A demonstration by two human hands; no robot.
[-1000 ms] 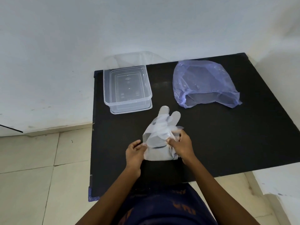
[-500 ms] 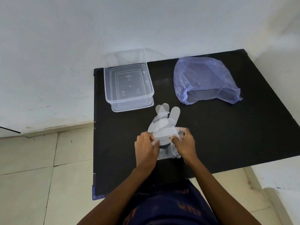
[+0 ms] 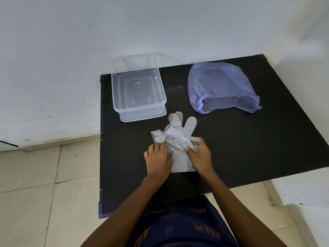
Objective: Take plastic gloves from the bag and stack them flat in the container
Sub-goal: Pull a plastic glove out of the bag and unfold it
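You work a clear glove (image 3: 179,139) on the near part of a black table (image 3: 249,148), both hands on it. Your left hand (image 3: 157,160) lies palm down over the glove's left side, fingers spread and pressing a crumpled fold of film against the tabletop. Your right hand (image 3: 200,155) is closed on the glove's right edge, pinching the film between thumb and fingers so that a strip of it stands lifted off the table. The glove's finger ends point to the far side, two of them lying flat and clear of your hands; its cuff lies toward you between your wrists.

A clear container (image 3: 138,93) stands at the table's far left corner, just beyond the glove's fingertips but apart from them, with nothing visible inside. It sits on what looks like a second clear piece, perhaps its lid. A pale blue bag (image 3: 220,86) lies slumped at far right, its mouth open toward you, well apart from the container. Pale floor tiles (image 3: 44,184) show at left.
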